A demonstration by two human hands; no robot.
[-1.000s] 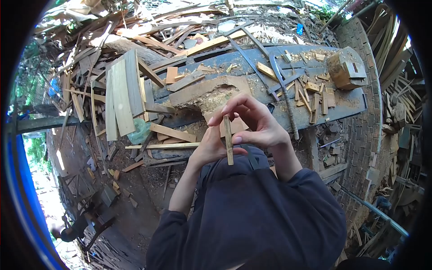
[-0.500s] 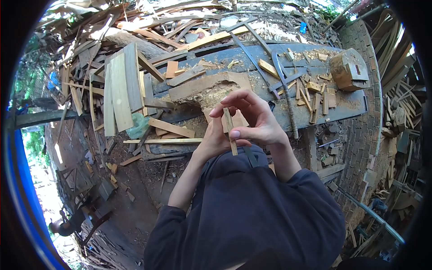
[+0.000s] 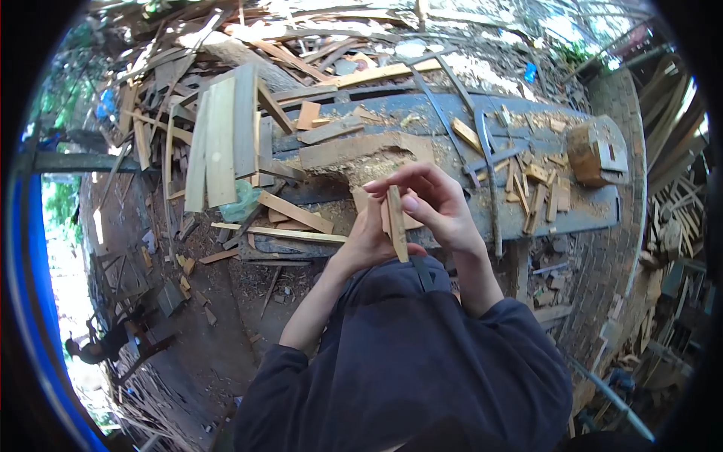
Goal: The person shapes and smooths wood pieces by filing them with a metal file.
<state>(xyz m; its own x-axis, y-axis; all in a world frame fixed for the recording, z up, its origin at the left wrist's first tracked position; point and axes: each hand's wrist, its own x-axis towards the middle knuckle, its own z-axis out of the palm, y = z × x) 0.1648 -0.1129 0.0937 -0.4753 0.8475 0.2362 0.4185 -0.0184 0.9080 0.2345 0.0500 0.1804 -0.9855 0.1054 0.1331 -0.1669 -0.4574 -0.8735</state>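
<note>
A short, narrow strip of wood (image 3: 398, 230) is held up in front of my body, over the near edge of the bench. My left hand (image 3: 364, 242) is closed on it from the left and behind, with some of its fingers hidden by the strip. My right hand (image 3: 446, 212) arches over the top, its fingertips at the upper end and its thumb against the right side. Beyond the hands, a rough, chipped wooden slab (image 3: 339, 152) lies among sawdust on the dark workbench (image 3: 433, 113).
A frame saw (image 3: 488, 166) lies across the bench, with several offcuts (image 3: 536, 207) beside it. A thick wood block (image 3: 596, 151) stands at the right end. Long boards (image 3: 220, 143) lean at the left, near a green plastic bag (image 3: 241, 202). Scrap wood litters the ground.
The wood strip has turned a little, so more of its pale side shows. My right thumb has shifted up along it. The view has moved slightly, carrying the bench to the right and down.
</note>
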